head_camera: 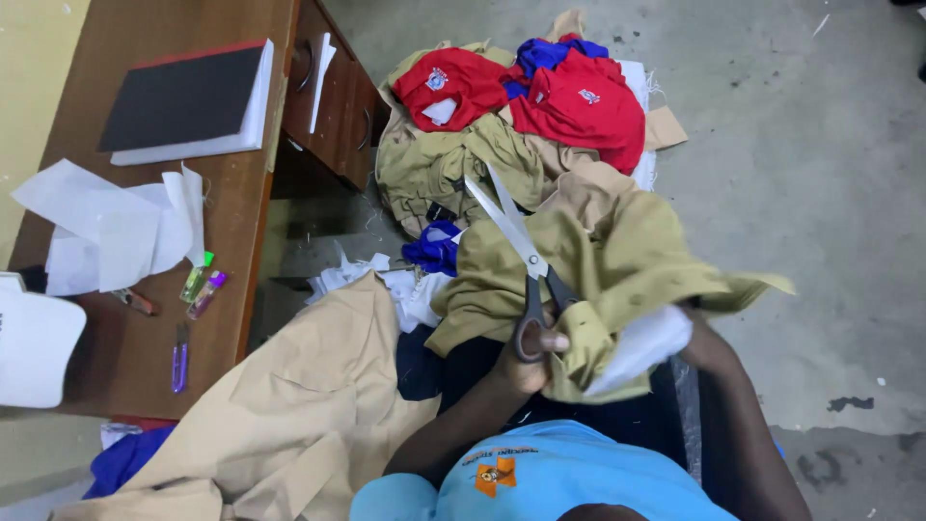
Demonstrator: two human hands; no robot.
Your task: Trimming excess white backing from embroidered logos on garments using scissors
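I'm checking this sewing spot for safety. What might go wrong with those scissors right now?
The scissors are open, blades pointing up and away, gripped by the left hand; a slip might nick the khaki cloth. The right hand is mostly hidden under that cloth, so a blind cut may catch fingers.

At centre frame, the left hand (526, 362) is gripping scissors (516, 253), blades closed and pointing toward the upper left. The right hand is hiding under khaki cloth (588, 260) and a white piece (641, 345). Red shirts (555, 92) are lying on the floor (801, 193) above; a book (188, 96) is sitting on the table (125, 357) at upper left.
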